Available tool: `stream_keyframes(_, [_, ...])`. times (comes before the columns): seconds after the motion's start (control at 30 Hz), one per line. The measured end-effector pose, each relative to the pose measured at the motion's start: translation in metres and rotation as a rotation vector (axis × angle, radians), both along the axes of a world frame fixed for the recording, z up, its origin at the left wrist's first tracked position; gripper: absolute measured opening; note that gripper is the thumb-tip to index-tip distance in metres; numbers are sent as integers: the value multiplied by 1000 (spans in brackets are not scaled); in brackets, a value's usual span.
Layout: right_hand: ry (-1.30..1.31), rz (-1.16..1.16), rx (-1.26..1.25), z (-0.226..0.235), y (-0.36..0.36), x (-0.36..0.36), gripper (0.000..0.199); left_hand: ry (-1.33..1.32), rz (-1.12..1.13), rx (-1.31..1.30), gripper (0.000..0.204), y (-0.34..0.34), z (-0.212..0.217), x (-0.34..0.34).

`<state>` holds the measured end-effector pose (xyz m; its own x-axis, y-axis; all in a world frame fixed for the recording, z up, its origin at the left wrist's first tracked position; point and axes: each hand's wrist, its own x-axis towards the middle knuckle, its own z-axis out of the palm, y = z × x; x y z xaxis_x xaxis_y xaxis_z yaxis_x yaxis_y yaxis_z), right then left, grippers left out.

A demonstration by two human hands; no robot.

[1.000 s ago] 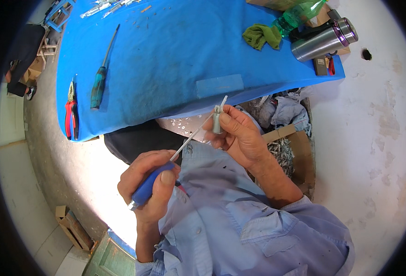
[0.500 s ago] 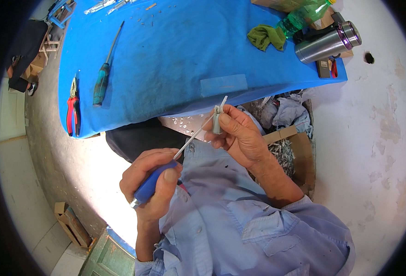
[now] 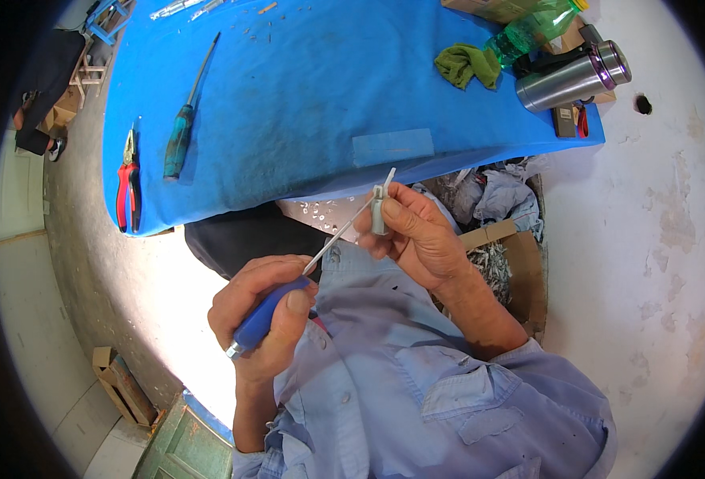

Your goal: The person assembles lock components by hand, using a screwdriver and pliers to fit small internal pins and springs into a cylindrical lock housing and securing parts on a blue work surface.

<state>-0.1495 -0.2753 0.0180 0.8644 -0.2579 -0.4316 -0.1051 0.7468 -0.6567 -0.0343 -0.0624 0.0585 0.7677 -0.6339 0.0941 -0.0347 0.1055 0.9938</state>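
My left hand (image 3: 287, 323) is wrapped round the blue handle of a screwdriver (image 3: 265, 318). Its thin metal shaft slants up and to the right, and the tip meets a small pale grey part (image 3: 378, 215). That part is pinched between the thumb and fingers of my right hand (image 3: 428, 239). A narrow light strip juts from the top of the part; its exact kind I cannot make out. Both hands are in front of my body, just below the near edge of the blue-covered table (image 3: 289, 104).
On the table lie pliers (image 3: 129, 188), another screwdriver (image 3: 179, 142), a green cloth (image 3: 466, 65), a steel flask (image 3: 564, 84) and a green bottle (image 3: 532, 36). Below its right end stands a cardboard box (image 3: 528, 267) of small metal pieces. A person (image 3: 45, 96) is at far left.
The view has shifted very slightly. Both hands keep nearly the same pose, with the screwdriver tip still at the pale grey part.
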Motion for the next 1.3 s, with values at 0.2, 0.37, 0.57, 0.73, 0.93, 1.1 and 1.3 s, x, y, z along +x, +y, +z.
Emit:
stream_keyframes(0.2, [14, -32, 43, -3, 8, 1, 24, -80, 3, 8, 21, 1, -8, -5])
stream_keyframes(0.37, [-44, -62, 72, -8, 11, 3, 22, -83, 36, 26, 22, -3, -14, -15])
stream_keyframes(0.57, [-56, -98, 96, -10, 14, 7, 22, -366, -12, 50, 21, -3, -32, -19])
stream_keyframes(0.73, [-47, -124, 135, -10, 16, 10, 22, -489, 32, 87, 25, -10, -28, -27])
stream_keyframes(0.93, [-55, -161, 169, -12, 19, 15, 20, -522, 25, 110, 28, -11, -30, -29])
stream_keyframes(1.1, [-39, -193, 176, -18, 19, 18, 19, -560, 8, 161, 33, -14, -29, -29])
stream_keyframes(1.3, [16, -248, 150, -19, 23, 22, 19, -618, 1, 147, 35, -19, -38, -30])
